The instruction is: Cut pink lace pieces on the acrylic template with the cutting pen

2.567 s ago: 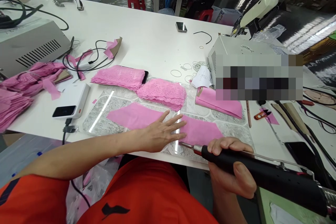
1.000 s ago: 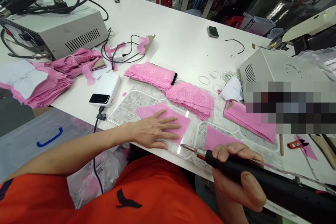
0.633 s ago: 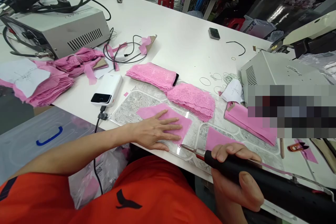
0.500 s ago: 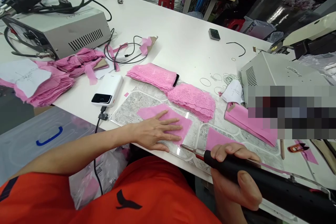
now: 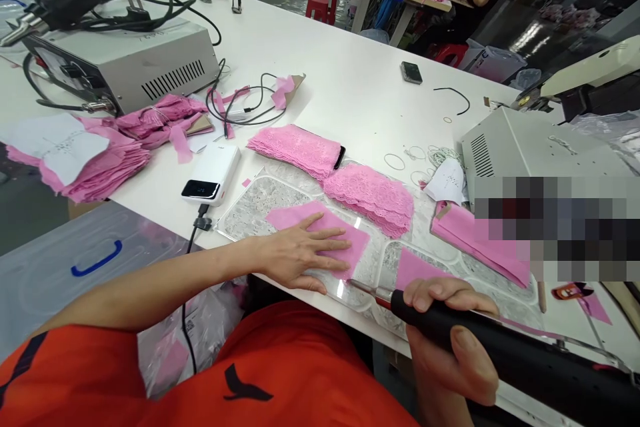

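Fist closed: right hand [image 5: 450,355] wraps black tool [image 5: 525,359], metal tip [image 5: 365,287] low at plate edge. White table [image 5: 340,80] carries clear plate [image 5: 250,203]; left hand [image 5: 295,255] spread flat, pinning pink fabric piece [image 5: 350,248] on plate so cloth lies smooth.

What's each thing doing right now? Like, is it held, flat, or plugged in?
left hand, open, flat on pink cloth piece
pink cloth piece, flat on the clear board
right hand, shut around black tool
black tool, held, tip near pink cloth piece
power bank, cable plugged in, display lit
lace stack, piled, untouched
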Tool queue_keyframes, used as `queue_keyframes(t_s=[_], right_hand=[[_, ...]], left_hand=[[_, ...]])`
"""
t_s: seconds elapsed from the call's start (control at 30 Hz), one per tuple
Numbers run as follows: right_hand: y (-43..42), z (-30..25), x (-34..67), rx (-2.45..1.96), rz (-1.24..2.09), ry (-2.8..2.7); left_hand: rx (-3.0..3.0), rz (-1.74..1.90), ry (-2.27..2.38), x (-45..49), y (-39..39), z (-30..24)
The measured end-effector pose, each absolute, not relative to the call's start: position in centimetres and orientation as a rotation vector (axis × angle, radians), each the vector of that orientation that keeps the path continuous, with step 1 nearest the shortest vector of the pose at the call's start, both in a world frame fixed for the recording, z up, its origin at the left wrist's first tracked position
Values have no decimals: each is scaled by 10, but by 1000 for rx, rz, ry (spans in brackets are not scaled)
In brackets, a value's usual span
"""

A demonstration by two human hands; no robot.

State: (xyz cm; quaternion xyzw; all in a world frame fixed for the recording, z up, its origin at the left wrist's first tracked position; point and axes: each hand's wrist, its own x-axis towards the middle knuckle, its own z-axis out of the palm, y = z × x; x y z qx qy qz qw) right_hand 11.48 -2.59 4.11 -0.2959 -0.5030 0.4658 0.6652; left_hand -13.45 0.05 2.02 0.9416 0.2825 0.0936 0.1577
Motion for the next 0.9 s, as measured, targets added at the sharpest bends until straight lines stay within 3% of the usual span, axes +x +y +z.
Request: queue_keyframes(t_s=[0.23,0.5,0.9], right_hand=[[-12,52,107,-698,955,-1019],[5,64,60,-714,1079,-1013],[19,60,-10,-574,1202,-1116]], left_hand=[[2607,326,1062,-182,4,41],[2587,326,1293,-228,-3,36],[2567,218,1293,-237,2,21]])
